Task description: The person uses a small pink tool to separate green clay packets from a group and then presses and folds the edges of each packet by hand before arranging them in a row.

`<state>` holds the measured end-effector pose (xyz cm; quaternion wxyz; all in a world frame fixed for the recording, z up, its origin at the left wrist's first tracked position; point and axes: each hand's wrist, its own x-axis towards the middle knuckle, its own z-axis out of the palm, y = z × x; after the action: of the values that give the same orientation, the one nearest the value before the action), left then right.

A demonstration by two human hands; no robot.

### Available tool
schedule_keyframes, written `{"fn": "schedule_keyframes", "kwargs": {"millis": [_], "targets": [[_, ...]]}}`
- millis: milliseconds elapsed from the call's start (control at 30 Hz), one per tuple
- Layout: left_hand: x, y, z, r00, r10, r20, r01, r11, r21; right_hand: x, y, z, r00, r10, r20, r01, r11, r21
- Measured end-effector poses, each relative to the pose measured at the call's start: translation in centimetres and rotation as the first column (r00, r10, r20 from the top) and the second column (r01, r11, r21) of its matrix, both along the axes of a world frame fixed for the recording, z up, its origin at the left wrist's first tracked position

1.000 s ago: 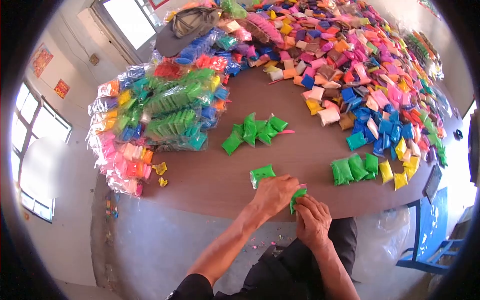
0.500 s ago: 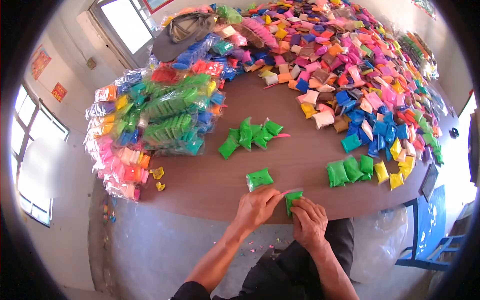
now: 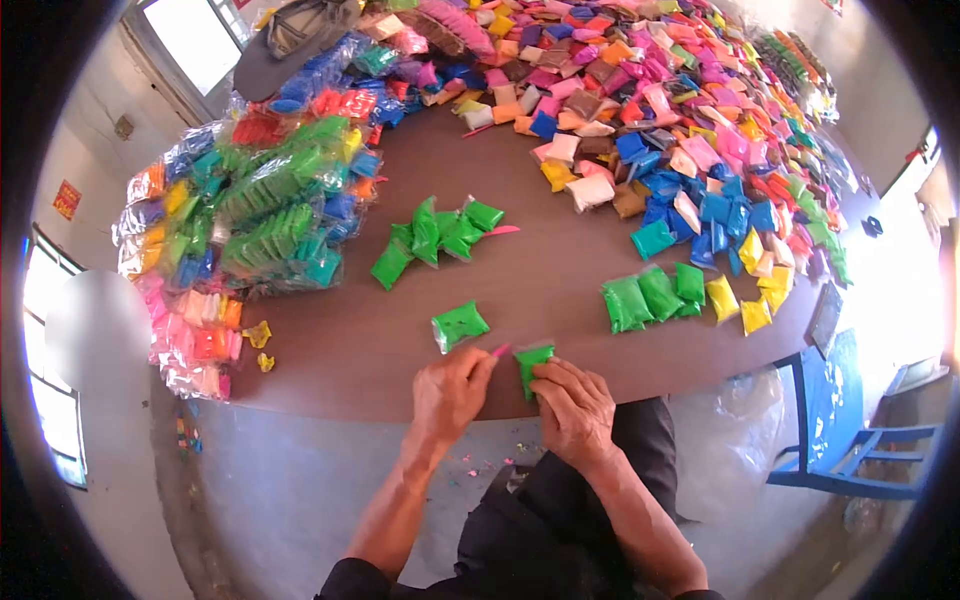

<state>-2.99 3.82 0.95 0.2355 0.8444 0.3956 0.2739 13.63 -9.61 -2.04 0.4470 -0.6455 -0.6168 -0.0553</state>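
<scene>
My left hand is closed in a pinch around a thin pink strip, whose tip sticks out toward the right. At the table's front edge, my right hand grips a small green packet in clear film, its fingers over the packet's right side. A gap separates the strip from this packet. Just beyond my left hand lies a single green packet. Farther back is a loose cluster of green packets, with another pink strip at its right end.
Several green packets lie in a row to the right, beside yellow packets. A large heap of mixed-colour packets covers the back right. Bagged bundles are stacked at left. A blue chair stands right of the brown table.
The view has shifted, so the table's contents appear farther left and higher. My left hand has drawn the pink strip leftward, off the green packet in my right hand.
</scene>
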Motion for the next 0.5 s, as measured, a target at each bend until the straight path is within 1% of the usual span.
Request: {"fn": "schedule_keyframes", "kwargs": {"millis": [33, 133, 233, 267, 300, 367, 467, 500], "targets": [[-0.2, 0.2, -0.2, 1.000, 0.024, 0.004, -0.024, 0.999, 0.036, 0.0, 0.0, -0.1, 1.000, 0.001, -0.004, -0.001, 1.000, 0.003], [-0.5, -0.1, 0.4, 0.993, 0.032, 0.118, -0.031, 0.999, -0.012, 0.0, -0.1, -0.3, 1.000, -0.003, -0.029, 0.003, 1.000, 0.003], [-1.2, -0.5, -1.1, 0.988, 0.077, 0.134, -0.073, 0.997, -0.038, -0.1, -0.2, 0.3, 0.995, -0.005, -0.096, 0.004, 1.000, -0.009], [-1.3, -0.5, -1.7, 0.986, 0.094, 0.140, -0.089, 0.995, -0.039, 0.0, -0.1, 0.5, 0.988, -0.013, -0.151, 0.015, 1.000, 0.011], [-1.2, -0.6, -2.2, 0.978, 0.103, 0.184, -0.104, 0.995, 0.000, 0.0, -0.1, 0.7, 0.978, -0.020, -0.206, 0.027, 0.999, 0.029], [-1.1, -0.7, -2.6, 0.976, 0.110, 0.190, -0.118, 0.992, 0.032, 0.5, -0.3, 1.8, 0.948, -0.023, -0.317, 0.042, 0.998, 0.054], [-0.9, -0.9, -2.3, 0.973, 0.098, 0.210, -0.113, 0.992, 0.062, 2.6, -0.9, 4.1, 0.947, -0.049, -0.318, 0.086, 0.991, 0.101], [-1.0, -0.9, -2.2, 0.975, 0.089, 0.205, -0.105, 0.992, 0.066, 3.3, -1.4, 4.8, 0.945, -0.091, -0.315, 0.124, 0.988, 0.088]]}}
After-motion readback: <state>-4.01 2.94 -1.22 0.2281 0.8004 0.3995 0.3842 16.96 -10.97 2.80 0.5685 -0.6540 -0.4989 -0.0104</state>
